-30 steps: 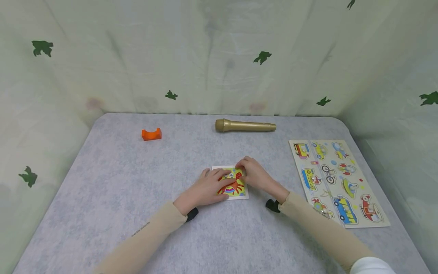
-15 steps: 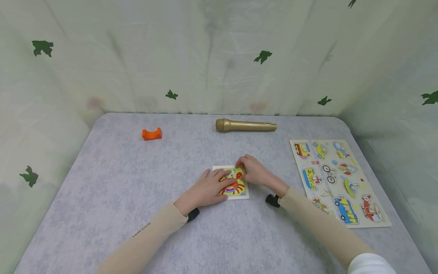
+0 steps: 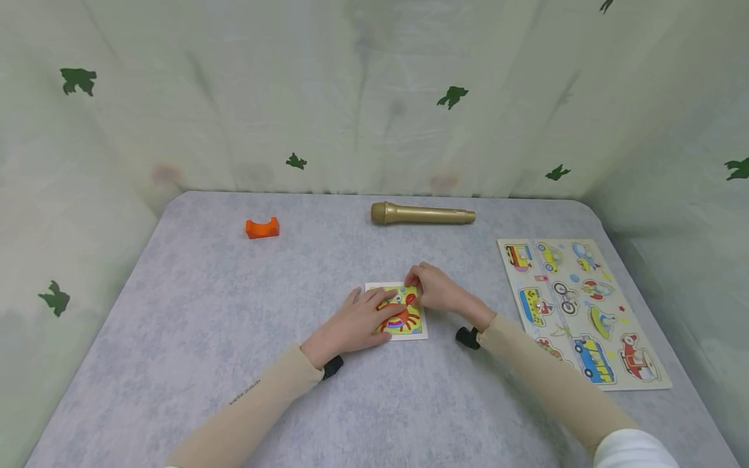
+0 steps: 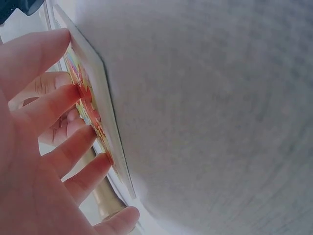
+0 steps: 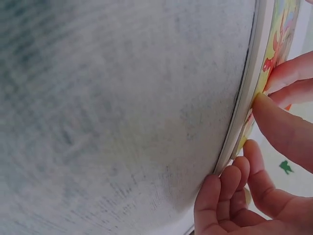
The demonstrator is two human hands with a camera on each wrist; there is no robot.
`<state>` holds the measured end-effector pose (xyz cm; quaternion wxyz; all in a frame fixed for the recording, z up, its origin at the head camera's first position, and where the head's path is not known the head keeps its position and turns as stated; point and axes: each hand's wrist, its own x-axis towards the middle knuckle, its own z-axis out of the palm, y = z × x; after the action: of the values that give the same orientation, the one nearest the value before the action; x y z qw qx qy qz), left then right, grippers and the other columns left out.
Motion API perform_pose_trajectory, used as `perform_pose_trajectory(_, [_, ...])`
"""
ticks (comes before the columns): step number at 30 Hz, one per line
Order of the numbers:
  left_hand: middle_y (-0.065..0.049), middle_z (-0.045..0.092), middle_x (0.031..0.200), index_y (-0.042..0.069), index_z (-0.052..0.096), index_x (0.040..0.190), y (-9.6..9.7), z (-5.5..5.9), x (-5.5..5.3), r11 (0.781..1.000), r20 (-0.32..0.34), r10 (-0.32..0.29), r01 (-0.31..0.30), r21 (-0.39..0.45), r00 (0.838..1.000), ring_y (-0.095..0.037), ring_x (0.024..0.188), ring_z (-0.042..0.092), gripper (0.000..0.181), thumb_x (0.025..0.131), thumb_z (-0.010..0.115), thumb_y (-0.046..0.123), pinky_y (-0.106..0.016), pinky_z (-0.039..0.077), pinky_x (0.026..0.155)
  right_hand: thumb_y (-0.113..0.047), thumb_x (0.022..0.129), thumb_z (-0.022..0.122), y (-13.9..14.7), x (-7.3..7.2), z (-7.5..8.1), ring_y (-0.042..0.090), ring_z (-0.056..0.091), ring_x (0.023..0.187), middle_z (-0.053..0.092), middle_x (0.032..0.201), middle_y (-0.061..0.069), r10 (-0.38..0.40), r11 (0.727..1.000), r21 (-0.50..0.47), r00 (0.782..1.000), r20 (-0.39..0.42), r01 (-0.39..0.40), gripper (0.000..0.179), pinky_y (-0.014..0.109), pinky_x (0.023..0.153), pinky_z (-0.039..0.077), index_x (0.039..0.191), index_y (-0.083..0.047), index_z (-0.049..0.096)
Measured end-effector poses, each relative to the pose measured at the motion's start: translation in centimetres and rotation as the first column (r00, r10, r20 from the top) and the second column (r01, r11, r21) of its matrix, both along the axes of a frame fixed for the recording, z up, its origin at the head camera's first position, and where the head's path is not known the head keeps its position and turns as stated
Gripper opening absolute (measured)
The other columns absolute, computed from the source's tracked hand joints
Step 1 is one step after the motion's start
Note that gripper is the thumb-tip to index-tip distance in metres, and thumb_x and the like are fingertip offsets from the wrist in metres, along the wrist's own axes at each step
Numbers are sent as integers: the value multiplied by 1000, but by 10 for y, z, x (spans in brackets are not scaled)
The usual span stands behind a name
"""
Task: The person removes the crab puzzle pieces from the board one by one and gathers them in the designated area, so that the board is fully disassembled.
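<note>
A small square crab puzzle (image 3: 413, 328) with a white border lies flat on the table. My left hand (image 3: 355, 321) rests across its left part, fingers spread and nearly straight; in the left wrist view several fingertips touch the crab picture (image 4: 85, 93). My right hand (image 3: 437, 290) is at the puzzle's upper right corner, its fingers bent. In the right wrist view its thumb and index finger pinch a puzzle piece (image 5: 248, 125) at that corner, beside a thin seam along the border. The fingers partly hide the picture.
A gold microphone (image 3: 422, 214) lies beyond the puzzle, near the back edge. Back left sits an orange, notched block (image 3: 262, 228). To the right, a large vehicle peg puzzle board (image 3: 585, 312) lies partly under my right forearm. A pale curtain (image 3: 328, 97) surrounds the table.
My right wrist and the back of the hand have shifted very slightly at the corner. The left hand stays on the crab puzzle. The whole head view has drifted a little.
</note>
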<state>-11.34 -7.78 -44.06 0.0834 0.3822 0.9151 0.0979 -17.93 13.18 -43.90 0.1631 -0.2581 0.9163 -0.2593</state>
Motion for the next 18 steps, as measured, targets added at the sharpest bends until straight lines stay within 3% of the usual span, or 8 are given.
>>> perform_pose_trajectory(18, [-8, 37, 148, 21, 47, 142, 8, 4, 5, 997, -25, 53, -54, -54, 998, -26, 135, 33, 54, 91, 64, 29, -58, 22, 106, 7, 70, 75, -3, -7, 1, 19, 48, 76, 53, 84, 5, -19, 999, -35, 996, 83, 22, 32, 31, 69, 41, 94, -4, 57])
